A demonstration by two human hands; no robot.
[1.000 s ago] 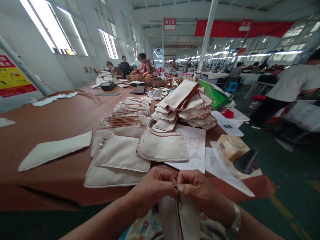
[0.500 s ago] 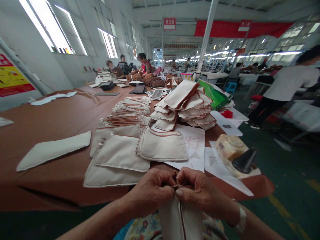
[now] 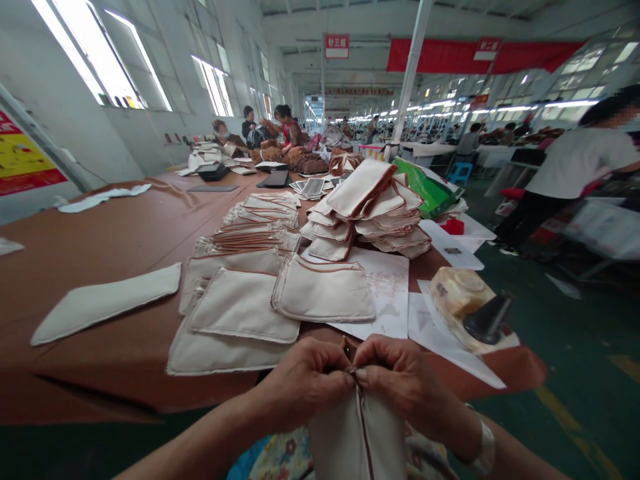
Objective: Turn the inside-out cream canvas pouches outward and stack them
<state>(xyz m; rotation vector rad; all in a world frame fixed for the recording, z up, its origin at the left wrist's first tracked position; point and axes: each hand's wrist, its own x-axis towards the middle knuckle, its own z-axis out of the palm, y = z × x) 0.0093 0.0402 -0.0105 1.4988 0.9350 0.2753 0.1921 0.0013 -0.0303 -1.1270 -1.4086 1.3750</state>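
Observation:
In the head view, my left hand (image 3: 315, 377) and my right hand (image 3: 403, 380) meet at the table's front edge. Both are closed, pinching the top end of a cream fabric piece (image 3: 340, 437) with a brown seam down its middle. The piece hangs below my fingers over my lap. A small brown tip pokes up between the hands; my fingers hide most of that end. Just beyond lie flat cream fabric pieces (image 3: 245, 305) with brown-edged seams, and another such piece (image 3: 324, 290) rests partly on white paper (image 3: 393, 283).
Stacked cream pieces (image 3: 365, 190) rise behind, beside a green bag (image 3: 425, 187). At right are a yellowish block-like container (image 3: 463, 290) and a black cone-shaped object (image 3: 487, 320). A single cream piece (image 3: 110, 300) lies left on the brown-covered table (image 3: 115, 247). Several people work farther back.
My hands stay pinched at the same end, with the fingers shifting slightly. The hanging fabric has swung a little to the left and spread wider. A person at right has leaned slightly.

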